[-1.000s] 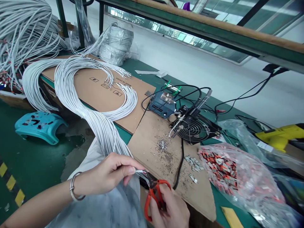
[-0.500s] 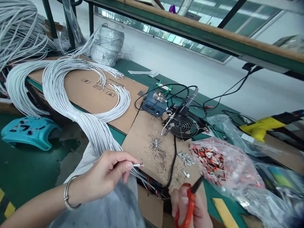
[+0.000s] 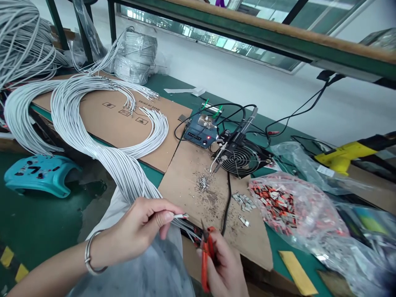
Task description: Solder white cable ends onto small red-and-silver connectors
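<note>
My left hand point(image 3: 148, 225) pinches a white cable point(image 3: 179, 215) near its stripped end, where short inner wires with a bit of red show. In my right hand point(image 3: 224, 264) is a pair of red-handled scissors point(image 3: 205, 255), its dark blades pointing up, a short way right of the cable end and apart from it. A thick bundle of white cables point(image 3: 123, 173) runs from the bench down over my lap, beneath my left forearm and hand. Several more cable ends point(image 3: 192, 235) hang at the bench's front edge, partly behind the scissors.
A soldering station point(image 3: 201, 130) and a black fan point(image 3: 239, 160) stand mid-bench, with solder scraps point(image 3: 203, 183) on the cardboard. Small metal connectors point(image 3: 243, 202) lie beside a plastic bag of orange-and-metal parts point(image 3: 297, 206). A yellow tool point(image 3: 343, 159) lies far right. A blue stool point(image 3: 41, 175) stands left.
My right hand has moved left and up with the scissors, bringing the blades closer to the cable end. My left hand stays nearly still. The view has shifted slightly.
</note>
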The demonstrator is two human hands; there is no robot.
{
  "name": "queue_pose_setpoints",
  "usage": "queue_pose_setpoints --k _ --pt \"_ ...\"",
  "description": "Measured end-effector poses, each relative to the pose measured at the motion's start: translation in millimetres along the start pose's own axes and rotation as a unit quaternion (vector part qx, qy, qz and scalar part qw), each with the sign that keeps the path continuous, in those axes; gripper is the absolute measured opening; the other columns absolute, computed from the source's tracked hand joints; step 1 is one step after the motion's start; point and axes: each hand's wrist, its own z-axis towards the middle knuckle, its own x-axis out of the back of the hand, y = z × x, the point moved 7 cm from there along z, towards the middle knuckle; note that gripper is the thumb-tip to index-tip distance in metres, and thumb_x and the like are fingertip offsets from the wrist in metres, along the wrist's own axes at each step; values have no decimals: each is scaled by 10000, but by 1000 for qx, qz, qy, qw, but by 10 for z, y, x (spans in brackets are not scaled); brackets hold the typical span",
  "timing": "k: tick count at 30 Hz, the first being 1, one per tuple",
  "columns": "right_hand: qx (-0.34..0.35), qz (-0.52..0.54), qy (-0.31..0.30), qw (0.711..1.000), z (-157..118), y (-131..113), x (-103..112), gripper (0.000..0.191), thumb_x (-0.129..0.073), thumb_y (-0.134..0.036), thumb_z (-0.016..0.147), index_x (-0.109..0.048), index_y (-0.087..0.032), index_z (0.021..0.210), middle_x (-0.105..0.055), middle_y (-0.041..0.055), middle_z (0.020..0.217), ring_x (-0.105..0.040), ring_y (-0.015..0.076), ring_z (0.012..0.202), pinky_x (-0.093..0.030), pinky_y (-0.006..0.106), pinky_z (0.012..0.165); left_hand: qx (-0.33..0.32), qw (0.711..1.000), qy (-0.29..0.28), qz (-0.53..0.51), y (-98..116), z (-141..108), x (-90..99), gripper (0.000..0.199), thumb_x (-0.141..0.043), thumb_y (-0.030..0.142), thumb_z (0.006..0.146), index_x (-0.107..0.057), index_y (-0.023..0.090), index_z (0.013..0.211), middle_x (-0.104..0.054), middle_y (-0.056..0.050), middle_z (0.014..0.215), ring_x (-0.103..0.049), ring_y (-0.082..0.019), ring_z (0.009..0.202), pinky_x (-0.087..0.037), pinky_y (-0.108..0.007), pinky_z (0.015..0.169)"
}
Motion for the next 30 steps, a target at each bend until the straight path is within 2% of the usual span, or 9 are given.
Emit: queue_pose_setpoints --k 3,6,14,18,22,30 --pt "38 -48 -55 997 8 -47 -65 92 -498 -223 791 -502 -199 702 -494 -20 525 -454 128 445 -377 210 411 6 1000 -13 -23 -23 0 -15 295 -384 266 915 -620 151 1048 -487 29 537 -422 -88 501 -322 -190 496" --pt "54 -84 -73 992 11 -58 -92 73 -470 -224 804 -502 -205 741 -486 -26 520 -444 131 435 -361 216 400 14 997 -29 -63 -46 3 -35 310 -382 290 915 -611 140 1060 -472 32 540 -419 -88 507 -329 -192 509" --pt "102 -125 -90 983 25 -69 -103 70 -431 -209 821 -472 -203 878 -501 -24 549 -469 142 458 -386 229 433 47 992 -56 -103 -78 35 -59 348 -410 359 897 -620 109 1016 -431 45 505 -358 -77 464 -291 -190 473" --pt "110 -120 -95 982 44 -90 -111 21 -431 -192 816 -435 -209 828 -474 -36 534 -454 134 441 -365 221 425 44 990 -60 -119 -70 45 -60 336 -421 338 894 -616 88 1004 -433 47 495 -358 -73 459 -286 -187 469" --pt "105 -121 -87 983 78 -129 -125 80 -458 -195 800 -389 -218 763 -430 -50 515 -424 125 429 -332 211 404 55 989 -63 -120 -75 52 -63 334 -423 335 893 -614 86 1008 -429 47 499 -355 -73 461 -277 -186 461" --pt "119 -129 -83 981 68 -141 -100 46 -436 -168 791 -417 -209 799 -454 -42 523 -419 127 431 -354 218 426 49 988 -61 -130 -88 45 -66 345 -427 352 891 -617 90 1009 -422 50 497 -349 -72 457 -271 -186 458"
